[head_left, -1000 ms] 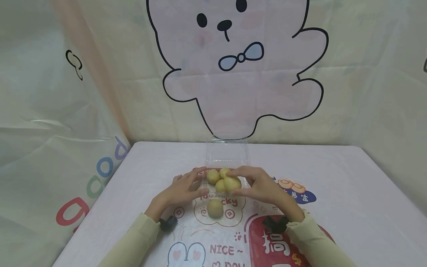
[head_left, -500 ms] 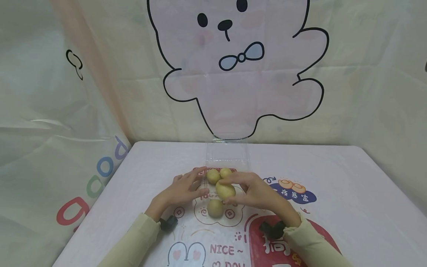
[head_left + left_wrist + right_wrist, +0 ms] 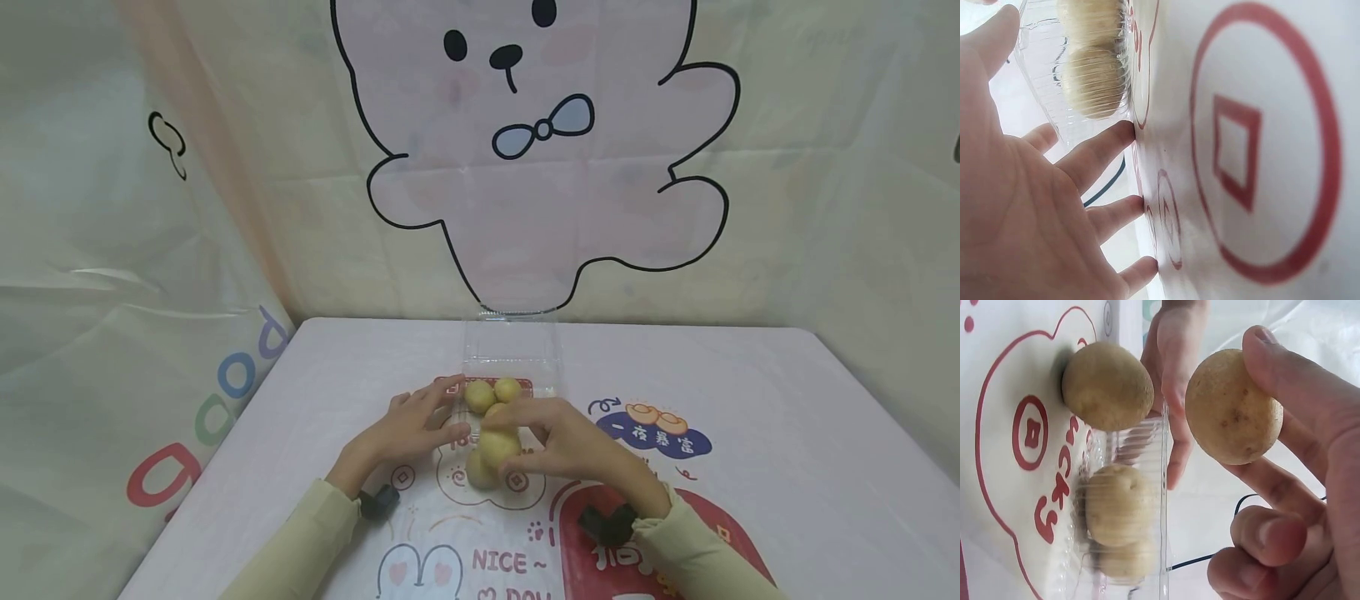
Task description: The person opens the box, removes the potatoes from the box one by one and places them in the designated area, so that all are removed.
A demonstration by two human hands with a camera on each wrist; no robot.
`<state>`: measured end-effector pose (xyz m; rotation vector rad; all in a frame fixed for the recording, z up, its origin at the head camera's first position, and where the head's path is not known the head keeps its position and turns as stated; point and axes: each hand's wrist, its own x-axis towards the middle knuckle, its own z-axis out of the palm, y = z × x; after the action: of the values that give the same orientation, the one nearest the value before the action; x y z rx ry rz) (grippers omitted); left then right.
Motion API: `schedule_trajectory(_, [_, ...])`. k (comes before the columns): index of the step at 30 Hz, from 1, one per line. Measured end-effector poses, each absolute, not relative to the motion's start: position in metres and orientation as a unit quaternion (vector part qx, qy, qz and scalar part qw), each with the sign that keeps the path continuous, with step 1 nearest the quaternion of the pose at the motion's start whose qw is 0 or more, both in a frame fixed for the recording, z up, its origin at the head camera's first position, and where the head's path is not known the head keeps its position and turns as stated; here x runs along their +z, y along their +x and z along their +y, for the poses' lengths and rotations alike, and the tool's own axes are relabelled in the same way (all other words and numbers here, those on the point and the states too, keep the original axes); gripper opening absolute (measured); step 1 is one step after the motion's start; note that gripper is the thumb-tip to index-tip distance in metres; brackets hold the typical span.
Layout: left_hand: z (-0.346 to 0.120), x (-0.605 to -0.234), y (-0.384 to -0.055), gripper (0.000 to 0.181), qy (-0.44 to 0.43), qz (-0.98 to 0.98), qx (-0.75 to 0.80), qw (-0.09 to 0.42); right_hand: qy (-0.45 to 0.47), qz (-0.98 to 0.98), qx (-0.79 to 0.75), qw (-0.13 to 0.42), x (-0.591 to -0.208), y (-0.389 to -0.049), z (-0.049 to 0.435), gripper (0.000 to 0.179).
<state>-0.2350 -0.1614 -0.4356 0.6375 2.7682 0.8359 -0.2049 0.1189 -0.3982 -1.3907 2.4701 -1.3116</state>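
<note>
My right hand (image 3: 566,433) pinches a potato (image 3: 1229,407) between thumb and fingers, held above the table near the box's front side. Another potato (image 3: 1107,386) lies on the table in front of the clear plastic box (image 3: 1164,487); in the head view the held one partly covers it. Inside the box sit several potatoes (image 3: 480,397), seen through its ribbed wall in both wrist views. My left hand (image 3: 416,425) is spread at the box's left side, its fingertips (image 3: 1125,130) down on the tabletop and nothing in its grip.
The box's clear lid (image 3: 512,340) lies folded back behind it. A white table cover (image 3: 360,358) with printed drawings and letters spreads all around. Behind the table hangs a curtain (image 3: 810,208) with a cartoon bear.
My right hand has lifted the potato out of the box and brought it toward me, over the one on the table. The left hand has stayed in place.
</note>
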Motion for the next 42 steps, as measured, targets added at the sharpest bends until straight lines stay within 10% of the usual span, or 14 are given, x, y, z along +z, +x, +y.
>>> schedule_trajectory(42, [-0.163, -0.435, -0.235, 0.084, 0.225, 0.929, 0.282, 0.085, -0.53, 0.758, -0.361, 0.118, -0.407, -0.19, 0.097, 0.05])
